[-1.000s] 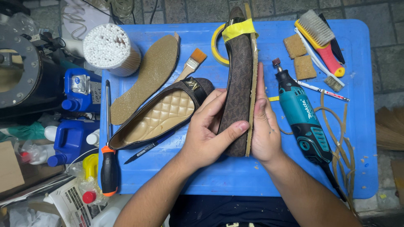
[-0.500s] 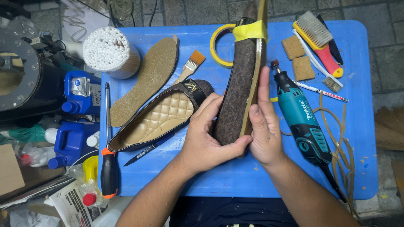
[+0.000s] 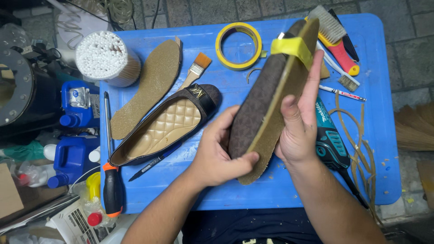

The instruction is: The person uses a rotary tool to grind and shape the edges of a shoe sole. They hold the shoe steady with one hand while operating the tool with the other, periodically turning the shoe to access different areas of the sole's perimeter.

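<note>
Head view. Your left hand [image 3: 217,156] and right hand [image 3: 300,119] hold a brown shoe [image 3: 257,108] with a tan sole [image 3: 282,97] pressed against it, raised above the blue counter [image 3: 379,149]. The left grip is closed on the heel end, thumb across the sole edge. The right grip is clamped along the sole side, fingers [image 3: 312,86] extended toward the toe. The long axis of the shoe runs from lower left to upper right; the heel end points toward you, the toe end points away and to the right. A strip of yellow tape [image 3: 291,47] wraps the shoe and sole near the toe.

Packages and labels stand left of the counter: two blue jugs [image 3: 74,135], one above the other, the upper one carrying a pale square label. A round tub of white cotton swabs [image 3: 99,56] sits at the far left corner of the counter. A printed paper [image 3: 74,223] and a red-capped bottle [image 3: 92,217] lie at the lower left.

On the counter you see a second shoe [image 3: 162,126] with a quilted tan lining, a loose insole [image 3: 149,86] beside it, a paintbrush [image 3: 194,70], a roll of yellow tape [image 3: 238,45], a screwdriver [image 3: 110,180] with an orange and black handle, a black marker [image 3: 153,162], and a teal rotary tool [image 3: 332,140] just beside your right hand. Brushes [image 3: 337,34] lie at the far right corner.
</note>
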